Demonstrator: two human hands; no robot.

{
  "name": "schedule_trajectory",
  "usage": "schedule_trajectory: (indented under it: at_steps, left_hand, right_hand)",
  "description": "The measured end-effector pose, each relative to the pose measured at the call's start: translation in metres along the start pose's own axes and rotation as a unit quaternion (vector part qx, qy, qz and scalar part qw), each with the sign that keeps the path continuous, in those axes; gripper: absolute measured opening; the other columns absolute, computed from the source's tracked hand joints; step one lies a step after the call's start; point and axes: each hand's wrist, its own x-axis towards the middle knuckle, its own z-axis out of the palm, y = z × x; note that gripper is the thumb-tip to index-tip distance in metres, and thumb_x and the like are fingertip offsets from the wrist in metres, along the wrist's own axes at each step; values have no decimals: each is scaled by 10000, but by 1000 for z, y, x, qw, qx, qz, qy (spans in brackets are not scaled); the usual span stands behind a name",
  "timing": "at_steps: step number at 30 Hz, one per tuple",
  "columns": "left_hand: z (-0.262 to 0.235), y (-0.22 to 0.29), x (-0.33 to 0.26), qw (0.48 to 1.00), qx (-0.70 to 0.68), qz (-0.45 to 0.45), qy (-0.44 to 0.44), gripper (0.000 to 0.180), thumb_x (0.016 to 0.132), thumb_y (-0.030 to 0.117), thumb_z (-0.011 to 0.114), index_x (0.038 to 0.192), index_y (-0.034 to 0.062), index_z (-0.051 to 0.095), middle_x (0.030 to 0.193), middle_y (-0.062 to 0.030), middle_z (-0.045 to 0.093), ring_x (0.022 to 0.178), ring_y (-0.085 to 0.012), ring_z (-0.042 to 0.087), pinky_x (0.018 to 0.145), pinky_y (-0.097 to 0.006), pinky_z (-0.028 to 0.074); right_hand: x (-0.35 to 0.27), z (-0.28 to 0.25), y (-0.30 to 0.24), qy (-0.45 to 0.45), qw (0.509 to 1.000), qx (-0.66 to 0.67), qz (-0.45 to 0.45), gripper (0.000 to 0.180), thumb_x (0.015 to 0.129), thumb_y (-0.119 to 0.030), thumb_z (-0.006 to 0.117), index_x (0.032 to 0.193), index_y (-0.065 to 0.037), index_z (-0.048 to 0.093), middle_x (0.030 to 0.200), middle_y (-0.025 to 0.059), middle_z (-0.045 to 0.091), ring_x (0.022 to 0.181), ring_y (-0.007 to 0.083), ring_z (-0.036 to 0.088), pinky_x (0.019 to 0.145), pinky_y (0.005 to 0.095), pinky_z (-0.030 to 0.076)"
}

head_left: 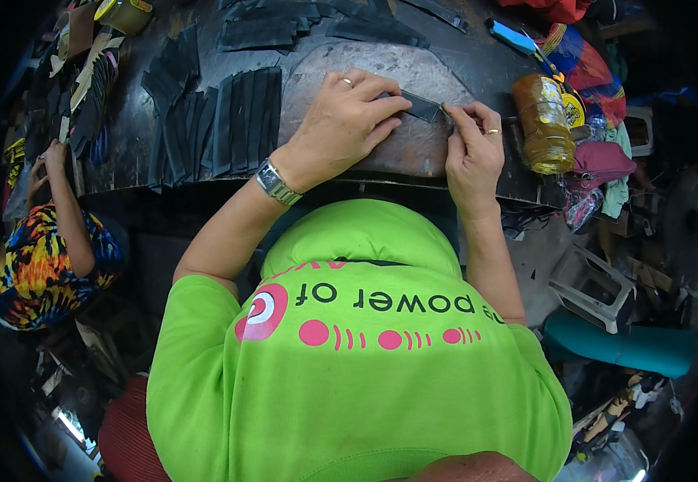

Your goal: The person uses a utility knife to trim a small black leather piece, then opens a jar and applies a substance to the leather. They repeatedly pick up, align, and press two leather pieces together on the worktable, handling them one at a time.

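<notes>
One flat, thin, black strip (422, 107) is held on the brown, round-edged board (405, 154) | left end kept down by left hand (349, 112), right end pinched by right hand (475, 149) | seems unfinished | more black strips (248, 112) are laid on the dark surface (484, 66); done or left cannot be told

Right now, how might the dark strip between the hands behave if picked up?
The dark strip looks thin and narrow, so it is probably light. Similar strips lie flat and overlapping on the table, suggesting sheet material that may bend easily.
</notes>
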Motion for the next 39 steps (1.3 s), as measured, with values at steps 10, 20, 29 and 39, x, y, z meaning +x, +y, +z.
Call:
schedule_trajectory:
  at_steps: [10, 20, 29, 39]
  left_hand:
    - [12, 23, -13, 999, -3, -46, -14, 336, 851, 138, 750, 1183, 97, 715, 1100, -62, 634, 1014, -260, 583, 884, -395, 433]
    - [9, 5, -4, 997, -10, -70, 13, 274, 872, 156, 749, 1141, 102, 728, 1110, -60, 639, 1057, -255, 592, 887, -391, 438]
    - [-1, -28, 11, 994, 50, -92, -42, 242, 886, 225, 761, 1098, 108, 753, 1052, -53, 681, 1027, -265, 639, 900, -398, 473]
    - [-10, -45, 25, 945, -207, -226, -116, 201, 888, 147, 789, 1037, 25, 729, 942, -48, 726, 851, -119, 677, 780, -259, 545]
  right_hand:
    - [3, 0, -6, -34, 994, -95, -33, 431, 734, 118, 643, 1118, -53, 736, 1056, 120, 603, 884, 268, 607, 782, 379, 533]
    - [0, 1, -3, -21, 998, -62, -11, 448, 787, 114, 633, 1188, -68, 714, 1084, 143, 606, 947, 300, 627, 828, 390, 537]
    - [-1, 1, -3, 11, 999, -14, 28, 616, 820, 133, 587, 1412, -37, 562, 1089, 164, 621, 873, 274, 630, 816, 366, 538]
    - [-4, 1, -3, 33, 997, 35, 53, 645, 833, 131, 613, 1450, -33, 524, 1066, 125, 623, 802, 165, 603, 699, 286, 521]
